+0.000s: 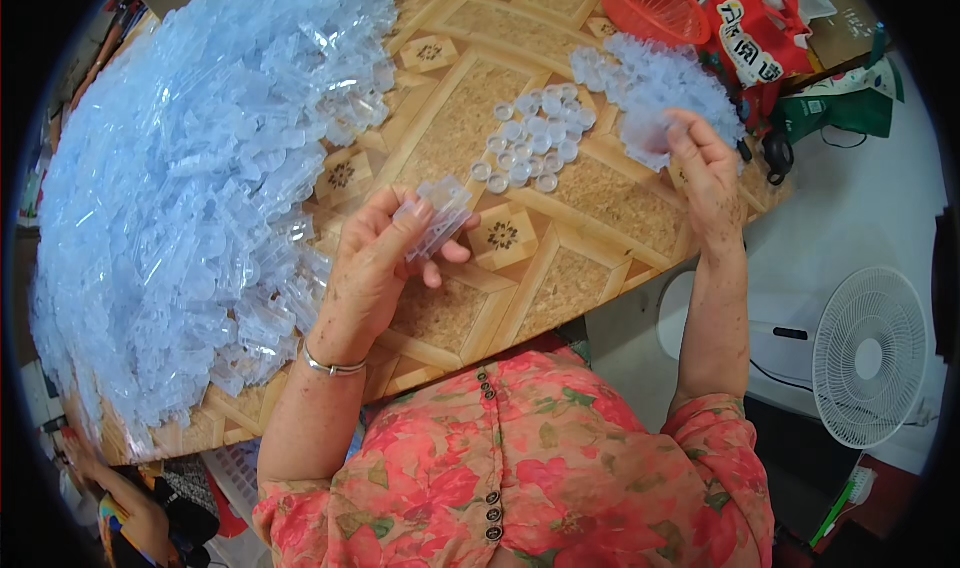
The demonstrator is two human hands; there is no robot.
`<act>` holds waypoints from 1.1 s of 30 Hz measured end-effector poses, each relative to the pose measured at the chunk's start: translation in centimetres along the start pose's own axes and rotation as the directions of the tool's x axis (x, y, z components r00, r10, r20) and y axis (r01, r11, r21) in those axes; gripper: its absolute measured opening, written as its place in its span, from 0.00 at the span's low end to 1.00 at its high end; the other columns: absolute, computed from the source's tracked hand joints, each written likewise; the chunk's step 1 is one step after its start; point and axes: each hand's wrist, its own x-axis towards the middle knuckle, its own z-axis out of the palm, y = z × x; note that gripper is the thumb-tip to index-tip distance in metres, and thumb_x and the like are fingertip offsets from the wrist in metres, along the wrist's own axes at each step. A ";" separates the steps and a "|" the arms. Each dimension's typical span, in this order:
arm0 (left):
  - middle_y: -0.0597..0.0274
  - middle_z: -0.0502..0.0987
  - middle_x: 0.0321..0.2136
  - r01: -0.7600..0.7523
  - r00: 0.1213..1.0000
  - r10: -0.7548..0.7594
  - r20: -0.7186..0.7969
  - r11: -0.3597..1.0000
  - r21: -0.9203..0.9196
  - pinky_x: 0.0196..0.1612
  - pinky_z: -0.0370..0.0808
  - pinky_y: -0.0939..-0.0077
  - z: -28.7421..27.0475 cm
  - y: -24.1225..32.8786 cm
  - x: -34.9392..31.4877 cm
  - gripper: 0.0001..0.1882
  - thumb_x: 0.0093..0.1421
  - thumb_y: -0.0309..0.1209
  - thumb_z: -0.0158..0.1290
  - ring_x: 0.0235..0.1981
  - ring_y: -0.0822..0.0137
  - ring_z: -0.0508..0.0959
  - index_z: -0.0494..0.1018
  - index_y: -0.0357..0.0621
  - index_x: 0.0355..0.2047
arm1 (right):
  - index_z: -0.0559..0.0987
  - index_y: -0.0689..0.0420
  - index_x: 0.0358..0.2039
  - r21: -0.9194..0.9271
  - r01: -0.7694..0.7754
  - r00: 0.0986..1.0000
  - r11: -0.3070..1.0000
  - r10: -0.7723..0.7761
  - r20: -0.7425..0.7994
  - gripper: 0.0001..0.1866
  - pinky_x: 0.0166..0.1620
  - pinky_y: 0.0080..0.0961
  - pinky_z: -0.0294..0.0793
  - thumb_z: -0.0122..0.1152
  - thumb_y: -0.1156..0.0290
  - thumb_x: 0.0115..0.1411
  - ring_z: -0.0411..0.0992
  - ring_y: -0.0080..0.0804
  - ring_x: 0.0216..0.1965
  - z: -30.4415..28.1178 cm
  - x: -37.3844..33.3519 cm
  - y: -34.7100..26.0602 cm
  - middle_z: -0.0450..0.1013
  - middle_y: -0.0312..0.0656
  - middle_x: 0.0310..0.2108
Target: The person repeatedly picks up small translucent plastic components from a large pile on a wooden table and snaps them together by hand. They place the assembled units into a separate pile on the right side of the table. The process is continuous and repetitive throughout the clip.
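Note:
My left hand [385, 243] is closed round a clear plastic piece [440, 216], flat with a ribbed or slotted face, its thumb pressed on top. Over the front of a smaller heap of clear plastic parts [675, 83] at the right, my right hand [708, 168] pinches a blurred, see-through plastic piece [648, 133] between thumb and fingers. Several small round clear caps [538, 133] lie spread on the table between the two hands. Left of my left hand rises a very large heap of clear, bluish plastic pieces [200, 198].
The wood-patterned table [440, 88] carries everything. A red plastic basket [655, 6] and a red bag [750, 28] stand at the far right, near black scissors handles [777, 156]. A white fan [868, 358] is beyond the right edge. Another person's arm [130, 498] shows at lower left.

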 end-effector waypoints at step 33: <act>0.35 0.70 0.57 0.014 0.990 0.024 0.140 0.964 -0.266 0.59 0.75 0.58 0.2 -0.3 0.4 0.26 0.73 0.40 0.41 0.56 0.48 0.75 0.60 0.29 0.62 | 0.78 0.55 0.49 -0.715 0.170 0.922 0.678 0.148 0.359 0.27 0.39 0.32 0.72 0.72 0.69 0.46 0.73 0.37 0.35 3.7 -6.0 -1.4 0.73 0.42 0.32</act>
